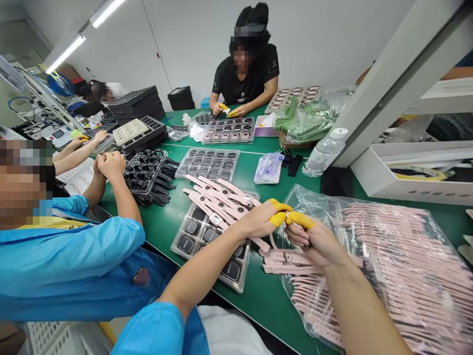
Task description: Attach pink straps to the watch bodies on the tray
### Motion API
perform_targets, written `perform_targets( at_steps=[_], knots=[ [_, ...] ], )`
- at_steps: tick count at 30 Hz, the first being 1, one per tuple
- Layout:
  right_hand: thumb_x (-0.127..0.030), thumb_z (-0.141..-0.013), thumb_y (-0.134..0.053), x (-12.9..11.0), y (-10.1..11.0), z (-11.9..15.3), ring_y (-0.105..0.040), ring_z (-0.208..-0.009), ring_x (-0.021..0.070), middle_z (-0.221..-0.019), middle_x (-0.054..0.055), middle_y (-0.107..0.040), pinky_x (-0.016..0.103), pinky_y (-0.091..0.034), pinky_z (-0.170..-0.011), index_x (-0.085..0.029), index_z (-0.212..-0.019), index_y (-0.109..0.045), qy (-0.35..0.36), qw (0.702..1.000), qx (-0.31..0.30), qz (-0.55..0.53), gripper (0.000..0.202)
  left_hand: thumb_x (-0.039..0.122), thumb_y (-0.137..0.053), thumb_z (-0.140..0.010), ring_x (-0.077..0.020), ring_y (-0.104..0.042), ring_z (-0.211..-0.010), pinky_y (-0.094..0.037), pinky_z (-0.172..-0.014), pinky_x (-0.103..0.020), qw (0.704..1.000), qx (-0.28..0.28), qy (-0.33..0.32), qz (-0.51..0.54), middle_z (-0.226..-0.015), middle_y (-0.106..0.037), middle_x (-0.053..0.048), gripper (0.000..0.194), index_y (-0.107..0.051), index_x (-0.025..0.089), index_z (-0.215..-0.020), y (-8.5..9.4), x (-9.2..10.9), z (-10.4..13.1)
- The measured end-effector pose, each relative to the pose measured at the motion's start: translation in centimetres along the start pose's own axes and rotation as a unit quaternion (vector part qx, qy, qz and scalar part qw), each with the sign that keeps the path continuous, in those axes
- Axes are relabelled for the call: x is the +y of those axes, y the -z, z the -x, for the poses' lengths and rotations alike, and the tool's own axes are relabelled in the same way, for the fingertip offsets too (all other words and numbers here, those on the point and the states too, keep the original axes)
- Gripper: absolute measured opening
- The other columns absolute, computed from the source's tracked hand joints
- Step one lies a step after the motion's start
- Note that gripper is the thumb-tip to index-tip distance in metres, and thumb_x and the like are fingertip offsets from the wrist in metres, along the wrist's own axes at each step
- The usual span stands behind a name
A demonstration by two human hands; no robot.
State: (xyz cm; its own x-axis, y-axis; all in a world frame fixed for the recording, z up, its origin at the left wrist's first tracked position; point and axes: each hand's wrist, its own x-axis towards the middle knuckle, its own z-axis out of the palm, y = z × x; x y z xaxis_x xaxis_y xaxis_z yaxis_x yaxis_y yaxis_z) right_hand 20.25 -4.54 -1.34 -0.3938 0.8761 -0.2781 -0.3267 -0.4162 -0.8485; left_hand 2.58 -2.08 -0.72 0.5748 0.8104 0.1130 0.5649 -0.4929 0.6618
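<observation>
1. Centrally, the left hand (258, 222) and right hand (314, 239) meet above the green tabletop (258, 296), yellow cots on their fingertips (278, 217).
2. Both hands are pinched together on a pink strap (273, 241); which hand bears the grip I cannot tell.
3. Finished pink watches (218, 197) lie fanned across a clear tray (207, 241) of dark watch bodies, just left of the left hand.
4. Loose straps (291, 268) lie under the right hand, at the mouth of a plastic bag (406, 266) packed with more.
5. Farther off stand another tray (209, 163), a water bottle (321, 155) and black straps (151, 177).
6. Co-workers sit to the left and across the tabletop.
</observation>
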Motion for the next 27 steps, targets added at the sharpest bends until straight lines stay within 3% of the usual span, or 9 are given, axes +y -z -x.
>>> perform_targets(
  at_steps=[3, 6, 9, 15, 22, 25, 27],
  knots=[
    [-0.038, -0.077, -0.077, -0.3, -0.5, 0.0, -0.018, -0.041, 0.0056, -0.044, -0.008, -0.026, 0.023, -0.018, -0.039, -0.023, -0.057, -0.044, -0.012, 0.999, -0.002, -0.029, 0.041, 0.018, -0.040, -0.100, -0.0255, -0.060, -0.125, -0.049, -0.113, -0.042, 1.000, 0.011, -0.013, -0.008, -0.128, -0.064, -0.014, 0.040, -0.060, 0.016, -0.135, 0.2, 0.3, 0.1],
    [-0.031, -0.071, -0.076, -0.5, -0.5, -0.2, -0.016, -0.039, 0.0046, -0.043, -0.010, -0.029, 0.020, -0.012, -0.039, -0.022, -0.066, -0.050, -0.037, 0.999, 0.030, -0.016, 0.028, 0.017, -0.050, -0.092, -0.0266, -0.061, -0.117, -0.052, -0.108, -0.041, 0.998, -0.006, -0.021, -0.056, -0.119, -0.064, -0.013, 0.039, -0.063, 0.016, -0.129, 0.3, 0.2, 0.1],
    [-0.029, -0.073, -0.072, -0.7, -0.3, -0.6, -0.018, -0.039, 0.0045, -0.043, -0.010, -0.033, 0.019, -0.012, -0.039, -0.023, -0.066, -0.046, -0.058, 0.998, 0.038, -0.005, 0.028, 0.018, -0.052, -0.091, -0.0256, -0.062, -0.110, -0.054, -0.102, -0.040, 0.995, -0.012, -0.045, -0.089, -0.112, -0.064, -0.012, 0.037, -0.063, 0.016, -0.126, 0.3, -0.6, -0.3],
    [-0.031, -0.081, -0.070, -1.2, -0.7, -0.7, -0.021, -0.038, 0.0049, -0.044, -0.010, -0.036, 0.017, -0.017, -0.039, -0.022, -0.072, -0.050, 0.002, 0.999, 0.044, -0.028, 0.024, 0.025, -0.039, -0.103, -0.0224, -0.063, -0.110, -0.054, -0.101, -0.040, 0.995, 0.061, -0.072, -0.019, -0.116, -0.067, -0.010, 0.032, -0.062, 0.017, -0.124, 0.2, -1.2, -0.8],
    [-0.028, -0.077, -0.072, -1.3, -0.3, -0.3, -0.021, -0.040, 0.0047, -0.045, -0.010, -0.035, 0.017, -0.016, -0.040, -0.021, -0.071, -0.051, -0.014, 0.999, 0.005, -0.048, 0.023, 0.024, -0.042, -0.097, -0.0235, -0.062, -0.112, -0.053, -0.103, -0.042, 0.995, 0.050, -0.083, 0.014, -0.120, -0.065, -0.010, 0.037, -0.063, 0.017, -0.126, 0.8, -0.9, -0.3],
    [-0.035, -0.080, -0.076, -1.3, -0.4, -0.2, -0.022, -0.041, 0.0053, -0.046, -0.011, -0.036, 0.019, -0.018, -0.040, -0.021, -0.075, -0.052, 0.016, 0.998, -0.014, -0.054, 0.028, 0.026, -0.042, -0.099, -0.0232, -0.064, -0.111, -0.054, -0.104, -0.042, 0.994, 0.061, -0.078, 0.042, -0.118, -0.067, -0.010, 0.037, -0.063, 0.018, -0.128, 0.8, -0.9, -0.6],
    [-0.045, -0.084, -0.077, -1.4, -0.7, -0.1, -0.027, -0.041, 0.0064, -0.049, -0.010, -0.039, 0.020, -0.023, -0.042, -0.022, -0.079, -0.052, 0.074, 0.996, -0.009, -0.038, 0.034, 0.029, -0.042, -0.102, -0.0230, -0.064, -0.116, -0.054, -0.106, -0.042, 0.992, 0.087, -0.076, 0.056, -0.124, -0.066, -0.011, 0.039, -0.059, 0.019, -0.135, 0.7, -0.7, -0.9]
  ],
)
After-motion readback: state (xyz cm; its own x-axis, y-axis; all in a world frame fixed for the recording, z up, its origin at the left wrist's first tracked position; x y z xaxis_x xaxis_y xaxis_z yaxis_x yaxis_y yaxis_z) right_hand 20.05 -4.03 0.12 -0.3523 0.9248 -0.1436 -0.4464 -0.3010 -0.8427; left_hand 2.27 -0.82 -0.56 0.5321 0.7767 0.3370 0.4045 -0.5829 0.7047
